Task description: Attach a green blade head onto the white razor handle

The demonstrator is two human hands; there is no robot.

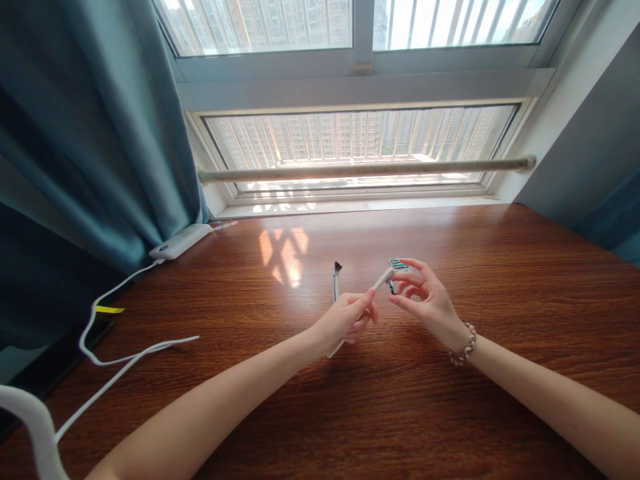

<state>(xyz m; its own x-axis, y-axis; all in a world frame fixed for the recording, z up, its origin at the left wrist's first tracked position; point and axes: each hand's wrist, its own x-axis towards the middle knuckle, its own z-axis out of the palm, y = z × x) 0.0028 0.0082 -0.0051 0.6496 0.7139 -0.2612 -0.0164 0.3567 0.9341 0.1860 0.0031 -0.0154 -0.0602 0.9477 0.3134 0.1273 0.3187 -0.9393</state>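
Note:
My left hand [345, 319] grips the white handle of a toothbrush [384, 277], which slants up to the right. My right hand [425, 297] pinches the brush's head end with thumb and fingers, where green and white bristles [399, 265] show, and a small dark piece sits between its fingers. A second slim grey tool with a dark tip [337, 280] lies on the wooden table [400, 400], just behind my left hand. A beaded bracelet [463, 347] circles my right wrist.
A white power bank [181, 241] lies at the table's back left, with a white cable [117, 347] trailing toward the front left. A teal curtain [90, 133] hangs at left. A window with a rail [365, 169] runs along the back.

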